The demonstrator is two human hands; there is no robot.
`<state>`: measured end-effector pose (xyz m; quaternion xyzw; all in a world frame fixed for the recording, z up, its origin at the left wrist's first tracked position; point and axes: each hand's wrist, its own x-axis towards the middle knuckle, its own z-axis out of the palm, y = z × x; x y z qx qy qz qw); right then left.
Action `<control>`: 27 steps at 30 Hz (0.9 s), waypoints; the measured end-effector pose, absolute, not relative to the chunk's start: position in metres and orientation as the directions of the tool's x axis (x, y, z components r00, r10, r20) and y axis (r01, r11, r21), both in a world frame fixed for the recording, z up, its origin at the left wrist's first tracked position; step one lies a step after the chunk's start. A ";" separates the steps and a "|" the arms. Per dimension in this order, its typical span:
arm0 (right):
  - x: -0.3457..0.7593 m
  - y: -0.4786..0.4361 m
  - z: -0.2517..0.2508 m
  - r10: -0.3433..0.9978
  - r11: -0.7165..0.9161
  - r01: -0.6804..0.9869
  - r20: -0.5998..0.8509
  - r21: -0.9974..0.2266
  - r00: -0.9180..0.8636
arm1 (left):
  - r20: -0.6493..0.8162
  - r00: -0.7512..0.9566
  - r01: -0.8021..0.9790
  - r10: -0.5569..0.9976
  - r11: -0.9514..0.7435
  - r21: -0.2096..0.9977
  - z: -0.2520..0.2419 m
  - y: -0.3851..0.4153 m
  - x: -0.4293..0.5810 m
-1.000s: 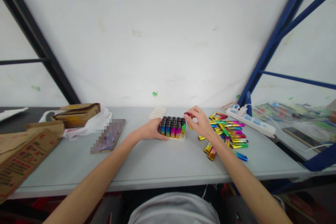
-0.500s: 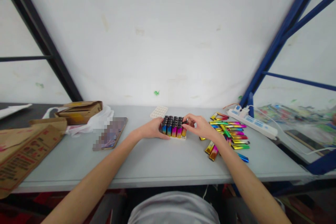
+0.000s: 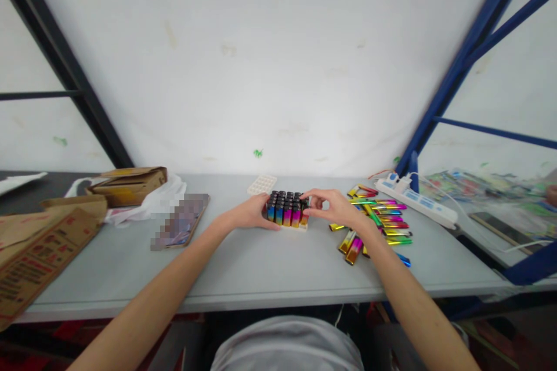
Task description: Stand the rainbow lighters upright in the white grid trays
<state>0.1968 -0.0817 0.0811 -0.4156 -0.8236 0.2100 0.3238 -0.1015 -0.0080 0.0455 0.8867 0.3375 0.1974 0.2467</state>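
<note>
Your bare forearms (image 3: 174,278) show uncovered along their whole visible length, with no sleeve edge in view, and your left hand (image 3: 250,215) and right hand (image 3: 337,208) are ungloved. At the bottom edge you wear a light grey plain cloth top (image 3: 287,345), which appears as a smooth, rounded shape.

The right hand (image 3: 337,210) is coming down from above onto the right edge of the packed lighters (image 3: 285,211).
</note>
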 end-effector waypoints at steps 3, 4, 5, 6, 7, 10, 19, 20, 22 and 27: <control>0.213 -0.075 0.082 0.835 0.534 0.642 0.462 -0.550 -0.298 | 0.198 0.691 0.494 0.695 -0.654 0.574 0.043 -0.006 -0.102; 0.222 -0.072 0.081 0.831 0.513 0.692 0.496 -0.508 -0.252 | 0.201 0.689 0.491 0.696 -0.653 0.576 0.042 -0.005 -0.102; 0.233 -0.069 0.079 0.829 0.484 0.747 0.512 -0.455 -0.225 | 0.203 0.685 0.493 0.699 -0.650 0.578 0.042 -0.005 -0.102; 0.244 -0.065 0.076 0.831 0.447 0.799 0.518 -0.402 -0.204 | 0.201 0.682 0.496 0.703 -0.647 0.579 0.041 -0.004 -0.102; 0.255 -0.062 0.073 0.841 0.411 0.840 0.503 -0.354 -0.200 | 0.200 0.680 0.498 0.705 -0.644 0.581 0.041 -0.004 -0.102; 0.286 -0.055 0.060 0.894 0.324 0.907 0.400 -0.270 -0.200 | 0.199 0.682 0.488 0.704 -0.641 0.593 0.040 -0.004 -0.103; 0.297 -0.043 0.041 0.975 0.187 0.941 0.166 -0.281 -0.144 | 0.194 0.674 0.513 0.712 -0.641 0.571 0.042 -0.004 -0.102; 0.293 -0.042 0.040 0.971 0.193 0.933 0.195 -0.304 -0.138 | 0.192 0.673 0.522 0.714 -0.643 0.560 0.042 -0.005 -0.102; 0.284 -0.040 0.041 0.959 0.230 0.901 0.243 -0.368 -0.146 | 0.187 0.672 0.541 0.717 -0.647 0.538 0.043 -0.005 -0.102; 0.253 -0.043 0.050 0.893 0.367 0.763 0.430 -0.532 -0.130 | 0.164 0.691 0.532 0.704 -0.649 0.543 0.044 -0.006 -0.101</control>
